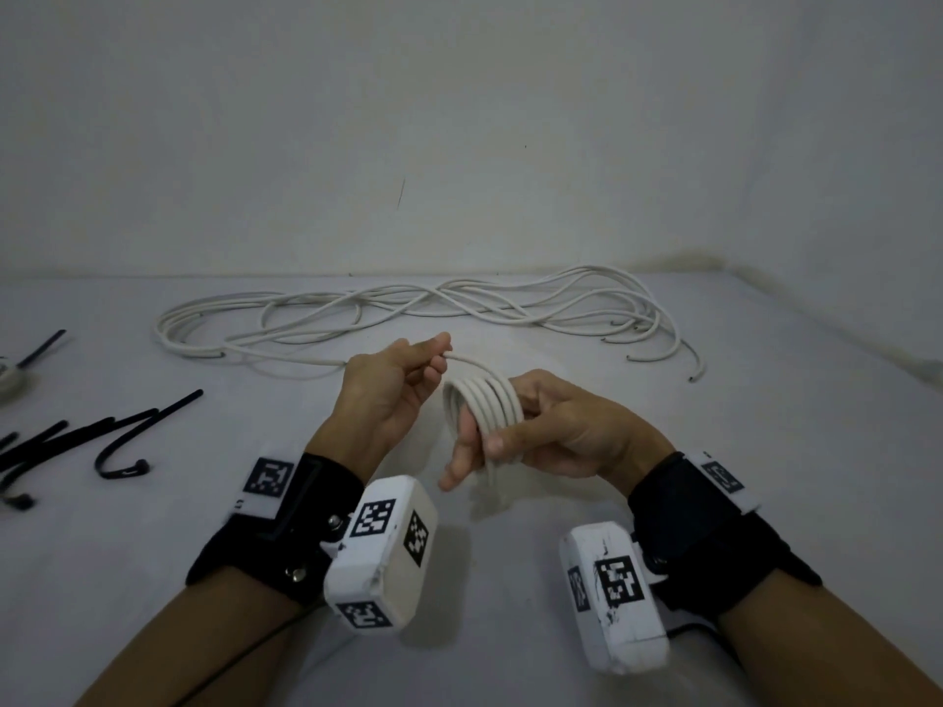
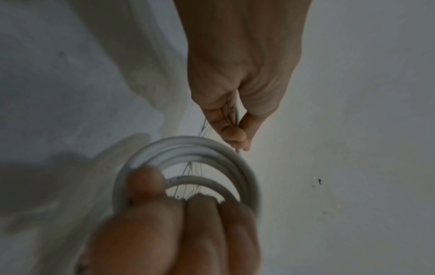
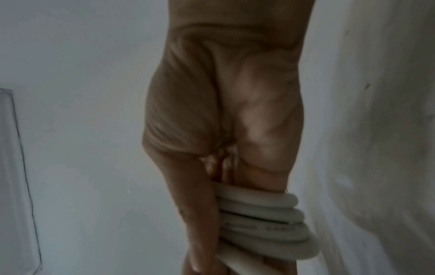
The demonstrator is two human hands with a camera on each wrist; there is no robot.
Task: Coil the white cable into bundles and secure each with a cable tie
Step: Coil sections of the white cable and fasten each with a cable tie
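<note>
right hand (image 1: 556,431) clasps coil (image 1: 485,408), left hand (image 1: 393,385) pinches end

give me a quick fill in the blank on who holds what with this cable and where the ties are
The coiled bundle is gripped by the ____ hand.
The left hand pinches the cable's free ____.
The black cable ties lie on the table to the person's ____.
No tie is yet around the ____.

Missing: right; end; left; bundle

Both forearms reach forward over the table (image 1: 510,579), wrists strapped in black bands. The right hand (image 1: 556,431) grips the cable coil (image 1: 482,408), thumb across its loops. Just left of the coil, the left hand (image 1: 393,385) pinches its free end.
</note>
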